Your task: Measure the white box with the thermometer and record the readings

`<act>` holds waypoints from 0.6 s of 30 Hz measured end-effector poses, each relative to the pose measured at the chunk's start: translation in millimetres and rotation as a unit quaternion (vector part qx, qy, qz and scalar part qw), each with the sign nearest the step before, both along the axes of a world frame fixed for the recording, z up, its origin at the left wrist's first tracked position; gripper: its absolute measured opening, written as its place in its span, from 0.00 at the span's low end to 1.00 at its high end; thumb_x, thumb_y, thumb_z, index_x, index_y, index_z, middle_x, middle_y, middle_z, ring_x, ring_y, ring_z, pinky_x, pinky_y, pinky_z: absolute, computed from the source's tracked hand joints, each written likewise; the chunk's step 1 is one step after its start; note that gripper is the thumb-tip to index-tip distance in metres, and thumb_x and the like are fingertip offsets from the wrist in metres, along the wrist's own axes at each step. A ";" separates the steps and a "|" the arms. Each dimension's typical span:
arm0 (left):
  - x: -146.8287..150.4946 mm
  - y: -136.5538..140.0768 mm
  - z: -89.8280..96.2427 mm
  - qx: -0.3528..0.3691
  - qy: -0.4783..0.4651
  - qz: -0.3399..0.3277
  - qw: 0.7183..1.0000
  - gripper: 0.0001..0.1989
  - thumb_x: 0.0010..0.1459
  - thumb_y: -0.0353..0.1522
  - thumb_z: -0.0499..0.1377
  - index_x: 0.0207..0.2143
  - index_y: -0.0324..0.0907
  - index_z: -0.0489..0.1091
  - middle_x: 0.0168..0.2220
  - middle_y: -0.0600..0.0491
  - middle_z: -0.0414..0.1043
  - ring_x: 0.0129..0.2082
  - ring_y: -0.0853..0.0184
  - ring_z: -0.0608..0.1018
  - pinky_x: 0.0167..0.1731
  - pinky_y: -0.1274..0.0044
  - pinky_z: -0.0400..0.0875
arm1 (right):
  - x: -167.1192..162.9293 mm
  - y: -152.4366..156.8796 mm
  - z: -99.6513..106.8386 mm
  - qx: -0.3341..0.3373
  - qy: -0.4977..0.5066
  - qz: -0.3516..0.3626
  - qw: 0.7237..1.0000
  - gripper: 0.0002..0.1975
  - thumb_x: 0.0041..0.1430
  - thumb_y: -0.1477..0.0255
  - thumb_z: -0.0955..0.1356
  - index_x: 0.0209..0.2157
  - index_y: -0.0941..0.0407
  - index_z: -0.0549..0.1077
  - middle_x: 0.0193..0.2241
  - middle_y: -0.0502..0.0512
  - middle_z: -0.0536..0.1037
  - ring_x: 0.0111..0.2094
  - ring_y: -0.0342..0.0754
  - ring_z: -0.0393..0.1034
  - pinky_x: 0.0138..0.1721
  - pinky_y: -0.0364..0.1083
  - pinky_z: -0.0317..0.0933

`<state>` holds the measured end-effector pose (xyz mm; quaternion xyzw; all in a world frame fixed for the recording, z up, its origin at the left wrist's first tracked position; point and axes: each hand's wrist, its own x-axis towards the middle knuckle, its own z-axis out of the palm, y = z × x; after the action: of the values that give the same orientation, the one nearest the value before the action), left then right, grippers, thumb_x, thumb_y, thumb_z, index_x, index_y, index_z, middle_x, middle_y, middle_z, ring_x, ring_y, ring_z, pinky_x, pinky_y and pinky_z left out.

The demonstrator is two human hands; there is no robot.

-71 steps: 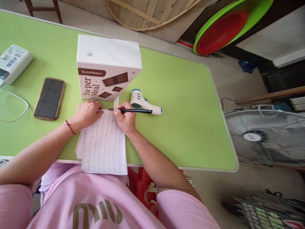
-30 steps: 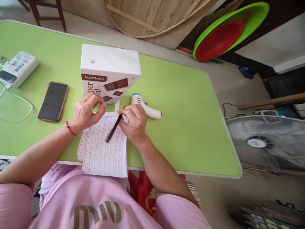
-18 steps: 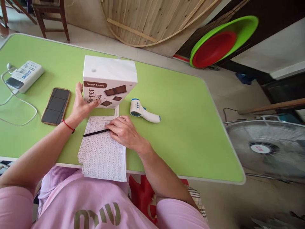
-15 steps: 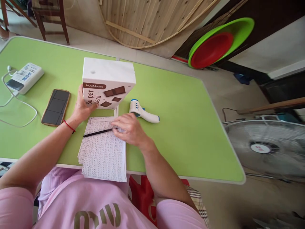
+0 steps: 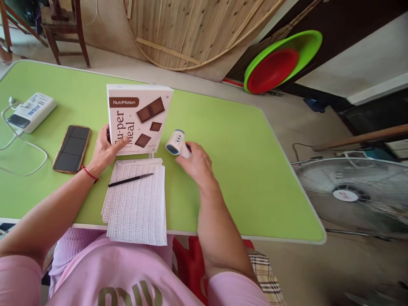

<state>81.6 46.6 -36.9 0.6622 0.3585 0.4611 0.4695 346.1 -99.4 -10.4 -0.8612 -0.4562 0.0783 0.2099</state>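
My left hand [image 5: 106,148] grips the lower left edge of a white box [image 5: 140,121] marked NutriMotion, thumb across its printed front. The box is tilted so that this front faces me. To its right, my right hand [image 5: 197,163] is wrapped around the handle of a white infrared thermometer [image 5: 176,142] with blue trim, its wide end pointing left. Below the box lie several sheets of handwritten paper [image 5: 137,208], overhanging the table's front edge. A black pen [image 5: 130,179] rests across them, touched by neither hand.
On the green table [image 5: 242,182], a smartphone [image 5: 72,148] lies left of my left hand. Beyond it sits a white power bank [image 5: 32,112] with a cable [image 5: 40,148]. A large fan [image 5: 347,193] stands past the right edge, and a wooden chair [image 5: 65,32] behind the table.
My right hand has let go of the pen, moved right and taken hold of the thermometer, which has turned. My left hand has tilted the box so more of its front shows.
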 end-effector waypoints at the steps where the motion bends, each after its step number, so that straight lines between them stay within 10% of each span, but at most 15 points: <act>1: -0.1 -2.5 1.5 -0.018 -0.012 -0.010 1.000 0.32 0.53 0.53 0.70 0.53 0.47 0.70 0.49 0.46 0.74 0.53 0.50 0.77 0.53 0.54 0.75 | -5.8 -0.6 1.5 0.076 0.029 -0.006 0.997 0.24 0.51 0.66 0.70 0.51 0.55 0.72 0.45 0.61 0.80 0.44 0.58 0.74 0.44 0.56 0.70; 6: -1.0 -13.8 10.5 -0.061 0.028 -0.043 0.997 0.31 0.56 0.54 0.68 0.53 0.46 0.69 0.50 0.46 0.77 0.50 0.51 0.80 0.48 0.58 0.78 | -59.0 -11.2 14.0 0.343 0.304 0.081 0.885 0.14 0.54 0.60 0.67 0.41 0.50 0.69 0.30 0.51 0.74 0.29 0.49 0.70 0.34 0.53 0.69; 10: -0.7 -17.3 13.3 -0.056 0.033 -0.043 0.997 0.30 0.57 0.54 0.67 0.54 0.45 0.69 0.52 0.45 0.78 0.51 0.53 0.80 0.48 0.61 0.78 | -94.2 -16.0 23.5 0.285 0.492 0.156 0.808 0.13 0.51 0.57 0.69 0.34 0.50 0.69 0.25 0.49 0.71 0.24 0.47 0.65 0.27 0.51 0.65; 18: 4.1 -18.3 20.7 -0.056 0.027 -0.075 0.995 0.35 0.51 0.53 0.72 0.54 0.44 0.68 0.51 0.45 0.79 0.48 0.55 0.82 0.48 0.62 0.80 | -97.6 -11.5 20.7 0.285 0.563 0.166 0.758 0.17 0.49 0.56 0.76 0.32 0.51 0.72 0.25 0.48 0.73 0.23 0.44 0.65 0.25 0.47 0.62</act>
<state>85.7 28.3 -16.2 0.6720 0.3454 0.3863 0.5291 248.4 -110.9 10.2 -0.4726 -0.3931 0.4488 0.6486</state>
